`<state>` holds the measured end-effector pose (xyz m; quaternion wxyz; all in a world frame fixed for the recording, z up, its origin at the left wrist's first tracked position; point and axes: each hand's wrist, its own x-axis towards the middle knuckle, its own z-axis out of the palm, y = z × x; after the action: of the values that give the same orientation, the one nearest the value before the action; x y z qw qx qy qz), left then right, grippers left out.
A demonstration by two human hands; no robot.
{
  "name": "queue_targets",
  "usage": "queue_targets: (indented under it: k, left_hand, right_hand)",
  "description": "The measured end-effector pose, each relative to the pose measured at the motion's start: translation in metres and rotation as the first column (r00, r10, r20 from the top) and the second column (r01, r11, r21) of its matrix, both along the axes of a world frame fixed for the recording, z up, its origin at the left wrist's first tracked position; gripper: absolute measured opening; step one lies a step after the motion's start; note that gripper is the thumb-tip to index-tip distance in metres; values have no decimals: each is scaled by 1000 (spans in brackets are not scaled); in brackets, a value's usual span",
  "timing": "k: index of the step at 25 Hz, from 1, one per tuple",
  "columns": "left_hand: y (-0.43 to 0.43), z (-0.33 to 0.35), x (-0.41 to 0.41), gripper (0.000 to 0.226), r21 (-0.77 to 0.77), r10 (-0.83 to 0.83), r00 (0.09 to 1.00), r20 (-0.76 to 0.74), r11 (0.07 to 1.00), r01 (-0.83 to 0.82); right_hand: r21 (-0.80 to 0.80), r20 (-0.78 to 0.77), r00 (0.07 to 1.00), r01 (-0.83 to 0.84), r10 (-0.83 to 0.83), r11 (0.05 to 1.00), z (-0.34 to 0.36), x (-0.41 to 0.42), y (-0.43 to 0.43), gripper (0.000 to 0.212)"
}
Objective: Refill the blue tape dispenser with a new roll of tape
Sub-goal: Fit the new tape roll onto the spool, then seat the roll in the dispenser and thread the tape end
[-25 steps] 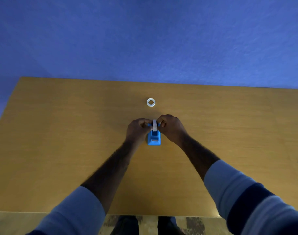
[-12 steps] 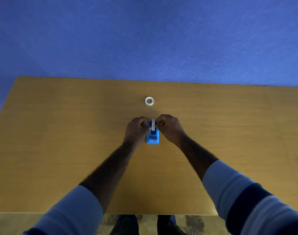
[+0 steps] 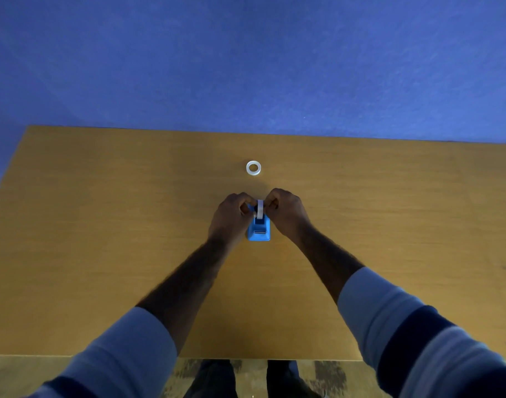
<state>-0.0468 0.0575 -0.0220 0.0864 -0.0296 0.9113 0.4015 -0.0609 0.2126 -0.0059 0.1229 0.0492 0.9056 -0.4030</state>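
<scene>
Left fingers [image 3: 244, 200] curled inward, tips pinched against the left face of the tape roll [image 3: 260, 207]. Right fingers [image 3: 271, 201] curled the same way, pinched against the roll's right face. Roll is gripped from both sides, held on edge, white rim facing the camera.

A small blue piece [image 3: 251, 208] is seen at the roll's left face, right at the left fingertips. Whether it is a hub or part of the housing cannot be told.

Roll is positioned over the far end of the blue tape dispenser [image 3: 259, 231]. Whether it is fully seated in the cradle cannot be told; the lower part is hidden by the housing and the knuckles.

Left hand [image 3: 231, 219] and right hand [image 3: 287, 214] are placed on either side of the dispenser, knuckles up, heels of the hands close to the housing's sides. Dispenser is set flat on the wooden table [image 3: 102, 225], near its middle, cutter end pointed toward the person.

Forearms are bare up to pushed-back sleeves: left sleeve [image 3: 125, 349] light blue, right sleeve [image 3: 404, 326] light blue with a dark band.

A white ring [image 3: 253, 168] is laid flat on the table beyond the hands, apart from them and from the dispenser.

Table's far edge is met by a blue wall [image 3: 246, 67]. Patterned floor [image 3: 326, 374] and dark trouser legs [image 3: 214, 380] are visible below the near edge.
</scene>
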Motion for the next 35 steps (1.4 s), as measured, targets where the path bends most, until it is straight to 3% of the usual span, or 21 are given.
queue_targets:
  k: [7, 13, 21, 25, 29, 35]
  left_hand:
    - [-2, -3, 3, 17, 29, 12, 1000, 9, 1000, -12]
    - [-10, -8, 11, 27, 104, -1, 1000, 23, 995, -1]
    - [-16, -14, 12, 63, 252, -106, 994, 38, 963, 93]
    - [-14, -18, 8, 67, 208, -138, 990, -20, 968, 139]
    - [-8, -20, 6, 57, 218, -95, 995, -37, 971, 101]
    - [-5, -21, 4, 44, 176, -66, 997, -35, 982, 72]
  right_hand:
    - [77, -21, 997, -68, 70, 995, 5, 5, -2, 10]
    - [71, -33, 997, -63, 66, 995, 3, 8, 3, 8]
    - [-93, -37, 990, 129, -133, 987, -6, 13, 19, 20]
    - [-81, -41, 999, -4, 0, 997, -3, 14, 16, 28]
    - [-8, -33, 989, -147, 147, 989, -2, 14, 6, 33]
    - [59, -26, 986, -165, 167, 985, 0, 8, 0, 30]
